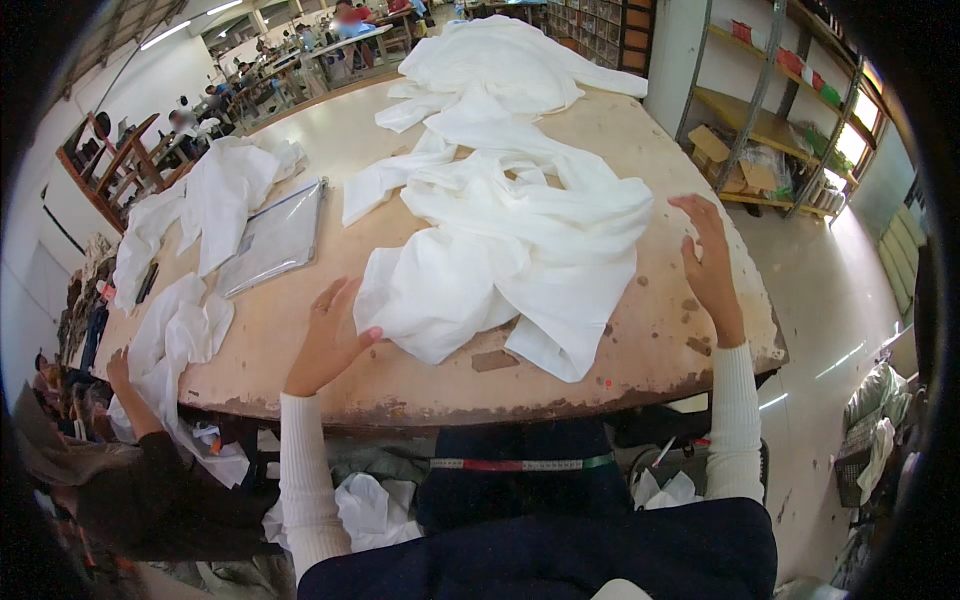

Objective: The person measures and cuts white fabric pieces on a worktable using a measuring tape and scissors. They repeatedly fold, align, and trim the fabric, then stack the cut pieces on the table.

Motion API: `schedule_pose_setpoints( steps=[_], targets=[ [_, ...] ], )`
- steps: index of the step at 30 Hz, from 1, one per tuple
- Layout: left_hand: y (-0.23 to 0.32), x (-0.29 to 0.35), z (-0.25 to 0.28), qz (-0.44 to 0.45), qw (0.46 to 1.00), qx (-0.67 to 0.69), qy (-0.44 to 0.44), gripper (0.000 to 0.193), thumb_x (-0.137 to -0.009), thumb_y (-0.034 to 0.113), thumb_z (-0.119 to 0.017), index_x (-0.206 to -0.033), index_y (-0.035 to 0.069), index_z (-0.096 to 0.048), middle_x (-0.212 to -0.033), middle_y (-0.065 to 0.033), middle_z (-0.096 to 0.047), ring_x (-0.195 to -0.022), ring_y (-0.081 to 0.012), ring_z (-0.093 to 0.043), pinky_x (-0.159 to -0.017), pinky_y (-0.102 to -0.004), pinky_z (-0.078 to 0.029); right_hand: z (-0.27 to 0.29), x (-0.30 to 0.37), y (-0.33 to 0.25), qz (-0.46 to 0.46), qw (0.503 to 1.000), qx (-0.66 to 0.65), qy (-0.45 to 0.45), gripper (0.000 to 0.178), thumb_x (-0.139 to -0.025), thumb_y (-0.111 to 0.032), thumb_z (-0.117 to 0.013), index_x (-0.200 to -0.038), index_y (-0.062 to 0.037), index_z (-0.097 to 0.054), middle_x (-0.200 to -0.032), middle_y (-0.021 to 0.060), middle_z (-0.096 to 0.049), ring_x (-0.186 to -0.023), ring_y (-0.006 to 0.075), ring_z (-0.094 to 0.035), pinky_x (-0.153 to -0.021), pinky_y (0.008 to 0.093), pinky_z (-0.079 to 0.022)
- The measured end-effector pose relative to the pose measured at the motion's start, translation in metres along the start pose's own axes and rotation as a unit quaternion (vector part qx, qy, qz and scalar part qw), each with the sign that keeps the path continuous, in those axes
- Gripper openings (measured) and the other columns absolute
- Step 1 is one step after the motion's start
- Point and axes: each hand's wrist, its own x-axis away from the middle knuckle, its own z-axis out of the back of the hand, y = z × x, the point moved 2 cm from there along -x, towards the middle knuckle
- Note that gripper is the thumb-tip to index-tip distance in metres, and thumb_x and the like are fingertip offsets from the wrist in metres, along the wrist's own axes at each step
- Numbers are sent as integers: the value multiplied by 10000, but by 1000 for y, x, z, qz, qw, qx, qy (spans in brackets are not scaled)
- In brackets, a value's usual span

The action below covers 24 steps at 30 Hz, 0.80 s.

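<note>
Worn wooden table (640, 350) carries rumpled white cloth (510, 250); left hand (328, 340) lies spread, thumb touching its edge; right hand (708, 258) rests flat, holding nothing.

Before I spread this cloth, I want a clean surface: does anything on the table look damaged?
Yes. The wooden table is worn: dark chipped patches near the right hand and a flaking front edge below the white cloth.

A garment workshop: white cloth (500, 240) lies on the worn worktable (640, 350), storage shelves (770, 110) stand right of it.
</note>
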Motion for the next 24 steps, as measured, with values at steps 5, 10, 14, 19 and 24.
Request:
schedule_pose_setpoints(
  steps=[5, 10, 14, 19, 24],
  targets=[
    [-13, -15, -25, 31, 997, 18, -69, 426, -859, 294, -619, -1191, 35, -555, -1285, -203, -479, -1200, -299, -440, -984, -388, -352, -39, -4, 16, 96, 976, 175, -84, 411, -787, -110, -609, -1192, -107, -536, -1370, 109, -402, -1202, 292, -420, -1025, 386, -302],
    [-28, -12, 27, 197, 925, 325, 16, 385, -895, 298, -572, -1180, 39, -554, -1242, -138, -534, -1084, -238, -534, -856, -329, -437, -20, -12, 39, -121, 966, -28, -228, 270, -851, -168, -591, -1111, -113, -551, -1033, 65, -589, -1002, 197, -527, -897, 322, -389],
    [-16, -25, 108, 144, 792, 575, 147, 476, -876, 324, -577, -1272, 98, -442, -1314, -145, -458, -1179, -291, -431, -943, -419, -338, 29, -39, 1, -99, 900, -356, -233, 229, -890, -195, -575, -1068, -53, -548, -872, 5, -568, -895, 81, -512, -778, 229, -407],
    [20, -113, 96, 92, 540, 829, 112, 633, -852, 357, -584, -1387, 170, -301, -1405, -153, -364, -1298, -358, -302, -1051, -531, -215, 35, -86, 30, -111, 975, -165, -99, 240, -886, -227, -582, -1074, -80, -556, -865, -11, -571, -772, 67, -525, -691, 216, -427],
    [-37, -87, 79, 205, 833, 482, 179, 485, -952, 446, -363, -1351, 170, -363, -1077, -57, -585, -952, -244, -555, -882, -384, -418, 40, -66, 86, -253, 964, -84, 9, 259, -868, -269, -601, -1065, -104, -565, -895, 5, -603, -748, 112, -539, -643, 264, -455]
  ],
)
